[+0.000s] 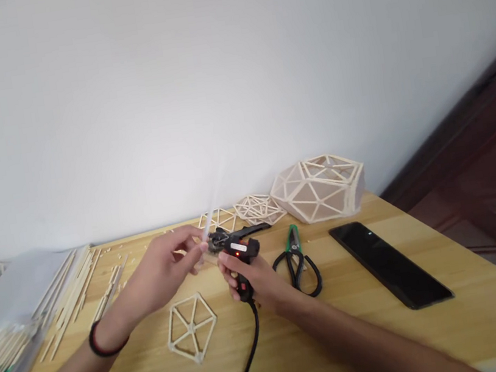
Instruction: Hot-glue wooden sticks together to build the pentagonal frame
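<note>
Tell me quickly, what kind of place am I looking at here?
Most likely a home craft bench: a wooden table against a plain wall, with loose wooden sticks, glued stick frames and a faceted stick shell. The right hand holds a hot glue gun; the left hand feeds a glue stick.

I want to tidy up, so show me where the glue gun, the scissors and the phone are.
glue gun (240, 249): head view, on its black body by the label.
scissors (296, 259): head view, near the pivot.
phone (391, 264): head view, middle of the dark screen.
</note>
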`<action>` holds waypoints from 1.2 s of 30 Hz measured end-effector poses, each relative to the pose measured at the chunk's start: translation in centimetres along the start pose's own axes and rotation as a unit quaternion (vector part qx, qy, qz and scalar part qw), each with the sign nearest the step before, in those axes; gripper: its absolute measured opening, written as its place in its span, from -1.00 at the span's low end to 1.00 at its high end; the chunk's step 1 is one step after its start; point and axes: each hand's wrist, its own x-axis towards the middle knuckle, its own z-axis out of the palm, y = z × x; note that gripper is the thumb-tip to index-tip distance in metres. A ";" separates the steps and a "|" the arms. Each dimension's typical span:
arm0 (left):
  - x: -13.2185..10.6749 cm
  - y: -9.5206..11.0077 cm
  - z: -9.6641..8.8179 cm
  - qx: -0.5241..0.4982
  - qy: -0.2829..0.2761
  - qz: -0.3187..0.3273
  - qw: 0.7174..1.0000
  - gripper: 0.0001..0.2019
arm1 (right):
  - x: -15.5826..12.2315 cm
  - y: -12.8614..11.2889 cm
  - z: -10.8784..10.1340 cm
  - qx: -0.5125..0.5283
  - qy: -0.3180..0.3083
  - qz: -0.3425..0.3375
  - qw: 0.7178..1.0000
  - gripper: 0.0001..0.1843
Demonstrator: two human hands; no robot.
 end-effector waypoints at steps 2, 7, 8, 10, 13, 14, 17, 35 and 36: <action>-0.9 -0.2 0.9 0.064 -0.006 0.024 0.998 -0.79 | 0.0 0.0 0.1 0.025 0.006 -0.018 0.999 -0.47; -2.2 -0.9 3.2 0.100 -0.004 0.049 0.994 -0.79 | -0.5 0.2 0.5 0.046 0.019 -0.029 0.998 -0.53; -2.3 -1.1 3.4 0.078 -0.007 0.031 0.996 -0.81 | -0.5 0.2 0.6 0.049 0.024 -0.031 0.998 -0.55; -2.5 -1.5 3.7 0.024 -0.010 -0.015 1.000 -0.85 | -0.5 0.3 0.7 0.053 0.033 -0.034 0.997 -0.57; -2.7 -2.1 3.8 -0.032 -0.008 -0.067 0.997 -0.84 | -0.4 0.3 0.6 0.053 0.038 -0.036 0.997 -0.58; -2.8 -2.3 3.8 -0.042 -0.009 -0.075 0.996 -0.82 | -0.4 0.3 0.5 0.051 0.036 -0.036 0.997 -0.58; -3.1 -2.7 3.9 -0.082 -0.021 -0.089 0.992 -0.79 | -0.4 0.2 0.4 0.043 0.031 -0.038 0.998 -0.59; -3.3 -2.3 5.7 0.039 0.033 -0.010 0.999 -0.77 | -0.1 0.6 0.2 -0.053 0.060 -0.075 0.994 -0.56; -3.2 -2.2 5.7 0.031 0.031 -0.016 0.999 -0.76 | -0.1 0.6 0.3 -0.056 0.062 -0.076 0.994 -0.56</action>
